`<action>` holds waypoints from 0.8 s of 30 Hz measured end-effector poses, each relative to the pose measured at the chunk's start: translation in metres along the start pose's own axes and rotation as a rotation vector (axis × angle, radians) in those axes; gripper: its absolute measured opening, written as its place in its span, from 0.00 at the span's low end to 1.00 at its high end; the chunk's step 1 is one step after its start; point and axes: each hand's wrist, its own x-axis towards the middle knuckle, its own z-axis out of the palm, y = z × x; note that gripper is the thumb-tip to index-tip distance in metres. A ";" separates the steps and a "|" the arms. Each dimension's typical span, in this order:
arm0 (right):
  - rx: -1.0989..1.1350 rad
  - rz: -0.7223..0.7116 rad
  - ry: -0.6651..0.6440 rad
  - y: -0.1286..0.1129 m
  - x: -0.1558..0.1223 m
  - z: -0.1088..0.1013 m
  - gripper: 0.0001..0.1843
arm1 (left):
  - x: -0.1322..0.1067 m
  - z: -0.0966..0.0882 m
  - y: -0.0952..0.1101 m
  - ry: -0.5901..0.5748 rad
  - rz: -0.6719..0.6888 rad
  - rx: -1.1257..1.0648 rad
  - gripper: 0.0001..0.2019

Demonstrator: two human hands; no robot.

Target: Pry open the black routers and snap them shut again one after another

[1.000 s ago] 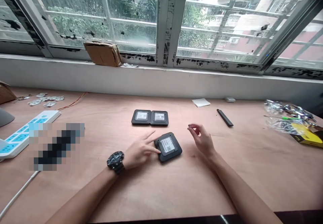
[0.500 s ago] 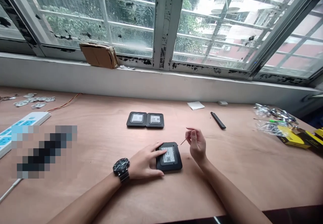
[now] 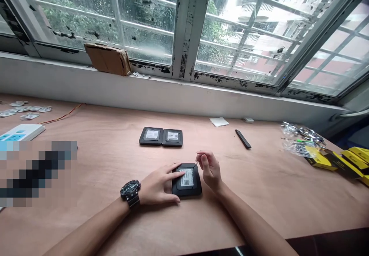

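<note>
A flat black square device (image 3: 196,188) with a white QR-coded label lies on the wooden table in front of me. My left hand (image 3: 161,181), wearing a black watch, holds its left side: the index finger presses on the label, others reach over the far edge, and the thumb rests by the near left corner. Pinched in my right hand (image 3: 211,169) is a thin rod-like tool (image 3: 196,164), whose tip meets the device near its far right corner. Its handle end is hidden by my fingers. Beyond lie two similar black devices (image 3: 161,142), side by side.
A black strip-shaped piece (image 3: 243,139) and a white paper square (image 3: 219,122) lie farther back. Plastic bags of small parts (image 3: 300,147) and yellow-black boxes (image 3: 319,160) sit at right. At left are a power strip (image 3: 27,132), white pieces (image 3: 30,116) and a blurred-out patch.
My right hand has moved left, bringing the rod's tip from beside the device onto its far right corner. The left hand keeps its hold. The whole view has shifted slightly.
</note>
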 end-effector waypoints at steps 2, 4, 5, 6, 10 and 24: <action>-0.039 0.006 -0.027 -0.007 0.004 -0.002 0.16 | -0.001 -0.001 -0.001 0.010 0.009 -0.012 0.43; 0.026 0.058 -0.055 -0.014 0.009 -0.002 0.18 | -0.001 -0.004 -0.002 0.015 0.016 -0.019 0.44; 0.092 0.100 -0.070 -0.017 0.011 -0.002 0.20 | -0.002 -0.005 -0.002 0.013 0.018 -0.019 0.44; 0.162 0.142 -0.087 -0.019 0.013 -0.002 0.22 | -0.002 -0.007 -0.002 0.008 0.021 -0.019 0.44; 0.284 0.180 -0.121 -0.017 0.014 -0.002 0.20 | -0.003 -0.012 0.000 -0.034 0.029 -0.014 0.46; 0.214 0.057 0.026 -0.027 0.012 0.037 0.13 | -0.009 -0.015 -0.013 -0.007 -0.020 0.042 0.60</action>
